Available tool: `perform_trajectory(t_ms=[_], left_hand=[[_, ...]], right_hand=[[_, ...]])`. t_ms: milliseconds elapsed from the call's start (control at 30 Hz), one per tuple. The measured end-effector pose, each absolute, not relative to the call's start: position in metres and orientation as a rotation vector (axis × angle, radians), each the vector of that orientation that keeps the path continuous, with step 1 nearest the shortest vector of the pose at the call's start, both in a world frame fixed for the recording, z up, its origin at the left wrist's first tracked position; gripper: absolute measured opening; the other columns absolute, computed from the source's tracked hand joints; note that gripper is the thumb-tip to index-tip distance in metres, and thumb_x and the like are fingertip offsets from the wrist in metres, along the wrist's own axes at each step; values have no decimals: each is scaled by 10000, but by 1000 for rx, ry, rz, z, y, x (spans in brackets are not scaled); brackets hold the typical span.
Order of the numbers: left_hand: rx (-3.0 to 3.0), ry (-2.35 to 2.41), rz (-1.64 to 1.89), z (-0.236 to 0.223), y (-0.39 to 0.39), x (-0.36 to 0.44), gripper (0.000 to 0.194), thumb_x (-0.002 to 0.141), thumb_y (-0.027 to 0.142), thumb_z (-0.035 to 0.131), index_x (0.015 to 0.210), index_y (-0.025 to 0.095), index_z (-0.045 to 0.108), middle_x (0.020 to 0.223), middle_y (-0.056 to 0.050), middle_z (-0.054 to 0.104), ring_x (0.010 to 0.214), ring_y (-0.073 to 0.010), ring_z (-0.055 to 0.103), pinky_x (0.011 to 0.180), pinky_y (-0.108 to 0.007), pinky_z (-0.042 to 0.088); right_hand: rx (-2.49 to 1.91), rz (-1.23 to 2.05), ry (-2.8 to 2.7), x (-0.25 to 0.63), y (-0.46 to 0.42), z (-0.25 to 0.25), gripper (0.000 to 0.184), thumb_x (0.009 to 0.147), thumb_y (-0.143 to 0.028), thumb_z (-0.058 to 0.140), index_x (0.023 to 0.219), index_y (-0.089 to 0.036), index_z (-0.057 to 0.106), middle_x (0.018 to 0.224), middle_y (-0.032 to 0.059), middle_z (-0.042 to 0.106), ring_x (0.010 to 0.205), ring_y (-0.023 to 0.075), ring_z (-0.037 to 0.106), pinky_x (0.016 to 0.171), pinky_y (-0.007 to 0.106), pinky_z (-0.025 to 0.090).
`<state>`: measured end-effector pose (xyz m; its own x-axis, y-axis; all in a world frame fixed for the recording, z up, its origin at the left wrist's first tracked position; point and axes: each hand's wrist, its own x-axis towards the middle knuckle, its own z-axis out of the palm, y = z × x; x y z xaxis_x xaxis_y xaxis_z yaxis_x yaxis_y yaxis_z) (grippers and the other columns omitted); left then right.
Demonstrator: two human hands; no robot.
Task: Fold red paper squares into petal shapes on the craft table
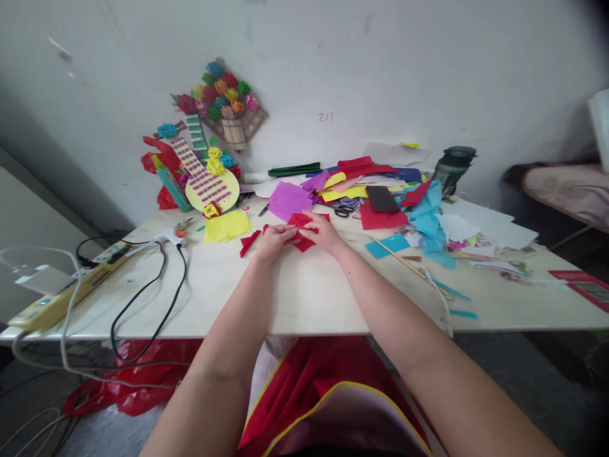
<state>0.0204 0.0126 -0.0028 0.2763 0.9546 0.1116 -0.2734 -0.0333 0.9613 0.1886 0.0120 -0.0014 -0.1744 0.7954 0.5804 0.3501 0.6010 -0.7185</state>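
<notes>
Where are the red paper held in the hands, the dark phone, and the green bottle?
Red paper (306, 245): head view, on its lower flap.
Dark phone (382, 199): head view, middle of its upper face.
Green bottle (451, 170): head view, body below the lid.

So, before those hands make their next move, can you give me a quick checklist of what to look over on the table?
1. Left hand on the red paper: ok, its fingers are on it.
2. Right hand on the same paper: ok, its fingers meet it from the other side.
3. Scissors away from the fingers: ok, they lie beyond the right hand, beside the paper pile.
4. Phone off the papers: not ok, it lies partly over another red sheet.
5. Lid on the dark green bottle: ok, it looks on.
6. Creases in the held paper neat: cannot tell, fingers cover much of it.
</notes>
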Motion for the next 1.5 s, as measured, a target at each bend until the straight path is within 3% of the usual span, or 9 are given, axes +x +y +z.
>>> perform_trajectory(t_ms=[200, 333, 433, 500, 800, 933, 1133, 1300, 1500], left_hand=[[1173, 753, 1200, 0, 11, 22, 317, 551, 299, 799, 793, 117, 707, 762, -52, 706, 762, -178, 667, 824, -342, 507], [1157, 763, 1232, 0, 13, 21, 329, 543, 304, 801, 792, 114, 702, 754, -52, 705, 758, -182, 666, 822, -352, 508], [1167, 759, 1243, -1, 14, 21, 343, 539, 309, 804, 801, 112, 703, 749, -52, 704, 750, -181, 667, 826, -351, 505], [1181, 755, 1241, -1, 14, 21, 352, 540, 315, 804, 810, 112, 704, 759, -56, 706, 766, -187, 669, 836, -355, 501], [1192, 747, 1243, -2, 13, 23, 371, 533, 295, 815, 827, 103, 693, 787, -66, 708, 765, -200, 675, 836, -384, 516], [1229, 675, 1255, -1, 12, 23, 525, 579, 242, 797, 1066, 120, 645, 894, -73, 710, 787, -187, 674, 831, -374, 522], [1260, 628, 1246, -1, 12, 23, 912, 613, 209, 779, 1403, 184, 325, 869, -45, 717, 796, -181, 676, 841, -399, 520], [1249, 673, 1266, -2, 15, 23, 949, 603, 209, 784, 1414, 160, 293, 830, -38, 721, 737, -164, 676, 802, -363, 530], [1324, 761, 1201, 4, 7, 23, 966, 576, 232, 796, 1408, 141, 313, 754, -31, 718, 646, -152, 661, 717, -308, 528]], right_hand=[[-982, 683, -1320, 195, 13, 4, 240, 725, -389, 614, 831, -182, 674, 1225, 81, 578, 1176, 221, 498, 1003, 372, 375], [-1115, 898, -1087, 198, 14, 7, 374, 676, -450, 643, 928, -173, 637, 979, 68, 659, 874, 189, 623, 685, 300, 521], [-1204, 1078, -1082, 198, 10, 8, 397, 662, -520, 655, 822, -158, 625, 777, 59, 662, 586, 138, 588, 403, 217, 416], [-1190, 1188, -1140, 197, 7, 8, 401, 645, -532, 681, 756, -153, 611, 697, 51, 650, 487, 104, 536, 332, 188, 330], [-1189, 1259, -1191, 191, 5, 2, 308, 568, -347, 781, 647, -142, 564, 605, 3, 625, 464, 72, 514, 341, 164, 325], [-1186, 1250, -1149, 188, 8, 1, 234, 597, -276, 756, 621, -138, 569, 540, -7, 604, 429, 69, 497, 341, 166, 312], [-1175, 1221, -1128, 188, 7, 2, 228, 570, -253, 773, 614, -124, 590, 500, -3, 600, 405, 65, 485, 366, 172, 332], [-1164, 1269, -1151, 190, 7, 3, 206, 594, -231, 762, 631, -126, 589, 526, -4, 601, 417, 68, 498, 382, 178, 379], [-1127, 1287, -1099, 194, 8, 3, 309, 613, -248, 763, 846, -166, 576, 689, 0, 635, 525, 100, 573, 382, 187, 422]])
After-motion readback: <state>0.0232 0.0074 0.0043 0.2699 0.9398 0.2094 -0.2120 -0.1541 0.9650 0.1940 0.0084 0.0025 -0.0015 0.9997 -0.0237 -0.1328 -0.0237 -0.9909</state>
